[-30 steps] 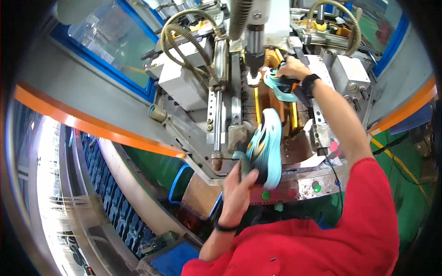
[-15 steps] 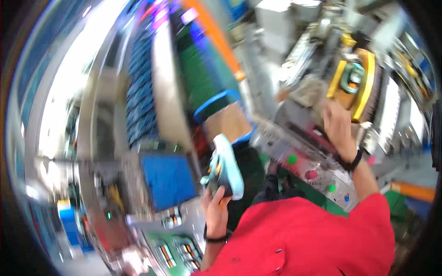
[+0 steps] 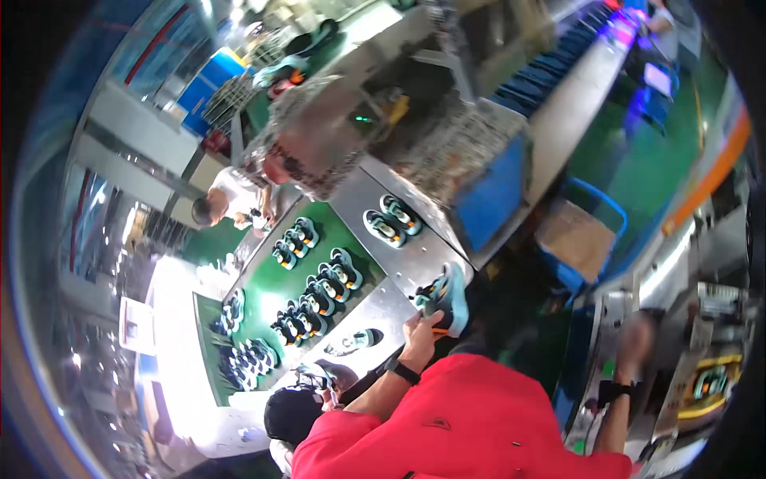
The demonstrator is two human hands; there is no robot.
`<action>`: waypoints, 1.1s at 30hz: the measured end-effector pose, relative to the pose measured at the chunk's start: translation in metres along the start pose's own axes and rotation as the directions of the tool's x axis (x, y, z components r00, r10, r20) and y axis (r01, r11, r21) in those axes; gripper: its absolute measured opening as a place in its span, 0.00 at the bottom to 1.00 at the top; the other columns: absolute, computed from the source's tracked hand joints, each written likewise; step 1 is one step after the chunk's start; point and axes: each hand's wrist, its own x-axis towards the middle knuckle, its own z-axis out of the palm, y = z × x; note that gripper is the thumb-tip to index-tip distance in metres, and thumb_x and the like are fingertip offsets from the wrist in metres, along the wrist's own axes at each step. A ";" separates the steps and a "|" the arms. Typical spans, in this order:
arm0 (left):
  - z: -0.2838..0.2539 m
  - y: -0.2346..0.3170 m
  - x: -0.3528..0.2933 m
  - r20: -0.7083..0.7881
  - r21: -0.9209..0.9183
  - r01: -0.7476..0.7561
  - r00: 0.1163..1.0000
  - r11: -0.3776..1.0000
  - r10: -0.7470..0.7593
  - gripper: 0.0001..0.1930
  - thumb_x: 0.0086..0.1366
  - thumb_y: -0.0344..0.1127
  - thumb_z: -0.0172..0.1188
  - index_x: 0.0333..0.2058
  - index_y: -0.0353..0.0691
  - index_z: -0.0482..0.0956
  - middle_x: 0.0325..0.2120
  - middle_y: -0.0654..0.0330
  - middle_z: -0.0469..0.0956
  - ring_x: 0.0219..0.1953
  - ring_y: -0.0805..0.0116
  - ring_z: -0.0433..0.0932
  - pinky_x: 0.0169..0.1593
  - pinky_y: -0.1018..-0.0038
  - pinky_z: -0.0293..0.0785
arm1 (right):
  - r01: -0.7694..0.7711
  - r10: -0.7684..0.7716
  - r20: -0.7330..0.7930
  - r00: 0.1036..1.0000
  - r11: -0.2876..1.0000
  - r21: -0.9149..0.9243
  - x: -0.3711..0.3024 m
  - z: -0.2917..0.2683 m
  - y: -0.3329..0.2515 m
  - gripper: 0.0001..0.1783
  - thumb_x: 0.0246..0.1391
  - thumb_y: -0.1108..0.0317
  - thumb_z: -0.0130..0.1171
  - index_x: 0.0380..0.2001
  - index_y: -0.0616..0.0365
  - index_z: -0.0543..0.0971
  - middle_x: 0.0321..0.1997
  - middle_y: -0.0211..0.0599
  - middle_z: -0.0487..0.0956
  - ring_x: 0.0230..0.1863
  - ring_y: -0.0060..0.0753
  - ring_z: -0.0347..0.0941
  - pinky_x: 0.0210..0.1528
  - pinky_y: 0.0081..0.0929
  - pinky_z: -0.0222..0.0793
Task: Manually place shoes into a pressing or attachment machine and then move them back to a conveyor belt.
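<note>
The left hand (image 3: 421,331) grips a teal shoe (image 3: 447,297), held just above the metal tabletop (image 3: 399,267)'s edge. The right hand (image 3: 634,339) is blurred near a machine; its grip cannot be told. Loosely held, the shoe might slip and drop beyond the edge.

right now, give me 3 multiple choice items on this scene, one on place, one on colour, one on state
1. Where is the shoe that the left hand holds?
A. over the edge of the metal table
B. on the floor
C. inside a cardboard box

2. What colour is the person's sleeve?
A. white
B. red
C. yellow

3. How is the right hand?
A. gripping a second shoe
B. too blurred to tell what it holds, near the machine
C. resting on the green belt

Answers: 1 A, the shoe is raised at the table's near edge; 2 B, the sleeve is red; 3 B, motion blur hides the fingers.
</note>
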 end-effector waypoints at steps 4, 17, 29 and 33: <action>-0.070 0.021 0.084 -0.252 -0.001 -0.103 0.963 0.995 0.099 0.18 0.56 0.25 0.64 0.45 0.31 0.75 0.35 0.54 0.79 0.32 0.59 0.82 0.33 0.62 0.84 | 0.143 -0.150 0.015 0.989 0.962 0.232 0.135 0.003 -0.124 0.09 0.57 0.74 0.56 0.42 0.61 0.75 0.35 0.34 0.72 0.36 0.31 0.70 0.38 0.24 0.67; -0.177 0.052 0.357 -0.372 0.753 -0.039 0.798 0.657 0.474 0.45 0.55 0.34 0.62 0.65 0.24 0.45 0.61 0.35 0.58 0.62 0.42 0.63 0.63 0.62 0.63 | 0.824 -0.851 0.370 0.372 0.487 0.290 0.367 0.217 -0.803 0.20 0.53 0.68 0.62 0.49 0.61 0.76 0.45 0.37 0.80 0.45 0.28 0.76 0.47 0.24 0.71; -0.183 0.071 0.351 -0.476 0.686 0.023 0.770 0.727 0.425 0.43 0.59 0.40 0.61 0.67 0.38 0.46 0.53 0.37 0.69 0.41 0.36 0.77 0.42 0.52 0.75 | 0.925 -0.879 0.466 0.098 0.254 0.283 0.305 0.403 -0.991 0.28 0.50 0.61 0.64 0.50 0.69 0.73 0.42 0.42 0.80 0.39 0.30 0.77 0.42 0.24 0.74; -0.209 0.046 0.334 -0.366 0.730 -0.181 0.711 0.659 0.600 0.45 0.58 0.41 0.65 0.65 0.27 0.48 0.63 0.37 0.57 0.65 0.41 0.57 0.68 0.62 0.51 | 0.863 -0.938 0.302 0.171 0.291 0.414 0.309 0.368 -0.974 0.31 0.49 0.59 0.65 0.50 0.71 0.71 0.41 0.44 0.80 0.37 0.30 0.78 0.41 0.24 0.75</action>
